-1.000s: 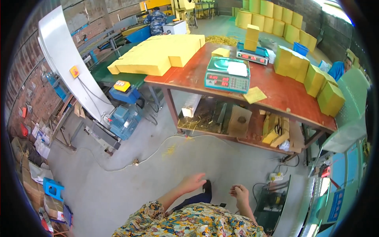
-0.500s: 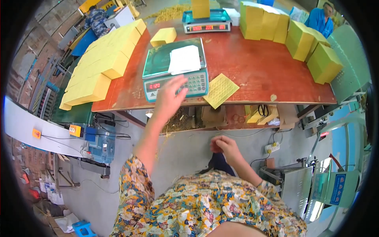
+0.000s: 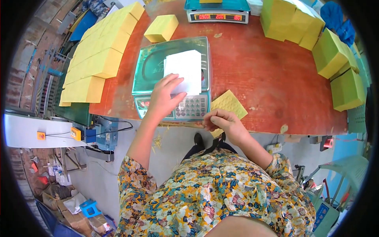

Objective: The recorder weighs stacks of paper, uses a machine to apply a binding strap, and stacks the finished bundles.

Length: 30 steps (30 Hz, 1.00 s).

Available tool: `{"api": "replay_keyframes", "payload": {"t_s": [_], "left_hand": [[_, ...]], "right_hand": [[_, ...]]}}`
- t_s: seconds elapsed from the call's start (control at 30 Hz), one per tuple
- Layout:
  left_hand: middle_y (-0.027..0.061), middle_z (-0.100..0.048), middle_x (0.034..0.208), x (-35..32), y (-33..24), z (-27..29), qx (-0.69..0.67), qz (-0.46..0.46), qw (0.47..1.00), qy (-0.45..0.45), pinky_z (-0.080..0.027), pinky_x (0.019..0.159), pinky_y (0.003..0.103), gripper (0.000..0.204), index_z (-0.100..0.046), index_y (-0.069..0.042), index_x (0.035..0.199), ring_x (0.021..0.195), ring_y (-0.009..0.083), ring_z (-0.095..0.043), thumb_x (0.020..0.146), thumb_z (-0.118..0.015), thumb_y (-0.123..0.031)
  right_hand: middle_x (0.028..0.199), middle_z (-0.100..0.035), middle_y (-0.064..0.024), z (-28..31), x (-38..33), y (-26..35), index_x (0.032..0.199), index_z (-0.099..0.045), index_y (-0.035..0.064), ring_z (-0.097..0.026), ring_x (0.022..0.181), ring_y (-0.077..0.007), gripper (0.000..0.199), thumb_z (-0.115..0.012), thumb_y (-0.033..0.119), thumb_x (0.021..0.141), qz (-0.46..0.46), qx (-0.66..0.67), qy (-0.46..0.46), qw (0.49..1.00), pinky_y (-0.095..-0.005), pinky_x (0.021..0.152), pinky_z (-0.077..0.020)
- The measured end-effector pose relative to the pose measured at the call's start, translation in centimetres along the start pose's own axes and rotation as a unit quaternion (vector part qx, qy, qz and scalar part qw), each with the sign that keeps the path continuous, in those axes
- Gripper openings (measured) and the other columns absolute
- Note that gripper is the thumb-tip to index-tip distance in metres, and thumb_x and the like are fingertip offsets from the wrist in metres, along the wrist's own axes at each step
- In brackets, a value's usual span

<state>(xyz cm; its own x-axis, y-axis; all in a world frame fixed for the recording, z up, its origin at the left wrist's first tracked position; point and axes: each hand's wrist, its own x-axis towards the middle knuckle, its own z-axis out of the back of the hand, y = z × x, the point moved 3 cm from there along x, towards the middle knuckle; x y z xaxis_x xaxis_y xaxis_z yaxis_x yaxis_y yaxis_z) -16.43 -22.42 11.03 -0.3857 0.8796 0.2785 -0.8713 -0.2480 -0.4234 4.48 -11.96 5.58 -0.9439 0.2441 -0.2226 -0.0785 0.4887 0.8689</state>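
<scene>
A stack of white paper sheets (image 3: 187,65) lies on the green pan of a digital weighing scale (image 3: 152,71). My left hand (image 3: 162,96) reaches over the scale's keypad, its fingers apart and their tips at the stack's near left part. Curled fingers close my right hand (image 3: 229,125) at the table's front edge, and whatever is inside them, if anything, is hidden. That hand overlaps the near part of a yellow embossed sheet (image 3: 231,103), which lies right of the scale with a corner past the table edge.
Yellow paper stacks (image 3: 92,59) line the left side of the red table (image 3: 252,75). More yellow stacks (image 3: 331,55) stand at the right. One yellow block (image 3: 162,28) sits behind the scale, near a second scale (image 3: 217,16). Blue clothing of a person (image 3: 337,21) shows far right.
My left hand has moved from above the keypad to the white stack. My right hand has risen from in front of my body to the yellow sheet. The view has shifted closer to the table.
</scene>
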Motion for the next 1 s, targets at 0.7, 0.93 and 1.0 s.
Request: {"api": "replay_keyframes", "payload": {"t_s": [0.7, 0.93, 1.0], "left_hand": [[0.0080, -0.064, 0.091, 3.4, 3.7, -0.1, -0.594, 0.212, 0.775, -0.028, -0.053, 0.076, 0.029, 0.033, -0.061, -0.001, 0.097, 0.087, 0.0121, -0.062, 0.098, -0.054, -0.033], [0.0039, -0.065, 0.085, 4.3, 4.9, -0.7, -0.626, 0.243, 0.741, 0.010, -0.053, 0.068, 0.024, 0.022, -0.060, -0.004, 0.091, 0.074, 0.0089, -0.062, 0.094, -0.063, -0.026], [0.0038, -0.065, 0.086, 4.3, 5.1, -0.8, -0.635, 0.245, 0.733, 0.007, -0.053, 0.068, 0.024, 0.022, -0.060, -0.004, 0.092, 0.075, 0.0090, -0.062, 0.095, -0.062, -0.026]], "right_hand": [[0.106, -0.065, -0.0068, -4.9, 12.9, 5.3, 0.121, -0.061, -0.0013, -0.060, 0.092, -0.0122, 0.031, -0.050, 0.011, 0.095, 0.140, -0.117, -0.140, 0.973, -0.0279, 0.079, -0.0504], [0.102, -0.065, -0.0055, -4.8, 13.1, 4.8, 0.117, -0.062, -0.0013, -0.059, 0.087, -0.0109, 0.028, -0.051, 0.010, 0.094, 0.161, -0.123, -0.158, 0.967, -0.0265, 0.077, -0.0497], [0.101, -0.065, -0.0054, -4.7, 13.1, 4.8, 0.117, -0.062, -0.0014, -0.059, 0.086, -0.0111, 0.028, -0.051, 0.010, 0.094, 0.166, -0.125, -0.157, 0.965, -0.0266, 0.077, -0.0498]]}}
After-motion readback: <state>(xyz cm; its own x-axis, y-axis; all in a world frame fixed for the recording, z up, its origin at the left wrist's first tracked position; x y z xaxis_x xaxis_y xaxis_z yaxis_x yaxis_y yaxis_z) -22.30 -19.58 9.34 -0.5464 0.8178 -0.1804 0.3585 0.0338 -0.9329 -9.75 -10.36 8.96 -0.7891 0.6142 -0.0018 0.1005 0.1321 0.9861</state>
